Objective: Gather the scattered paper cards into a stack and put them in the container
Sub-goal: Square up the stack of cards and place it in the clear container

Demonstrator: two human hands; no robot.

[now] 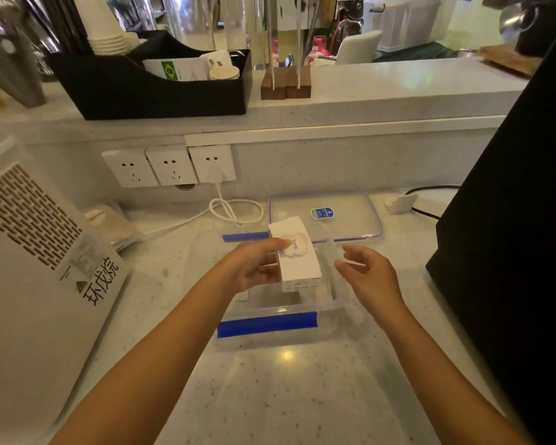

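My left hand [257,264] grips a thick stack of white paper cards [299,255]; the top card shows a pink blotch and the word "love." The stack hangs just above the open clear plastic container [270,326] with blue clip flaps, which sits on the speckled counter. My right hand [366,274] hovers to the right of the stack, over the container's right rim, fingers apart and holding nothing. The container's clear lid [350,216] lies flat behind it.
A white appliance [29,268] with vent slots stands at the left. A large black machine [511,220] fills the right. White cable [235,210] coils below the wall sockets [170,167]. A black organiser [151,81] with cups sits on the upper ledge.
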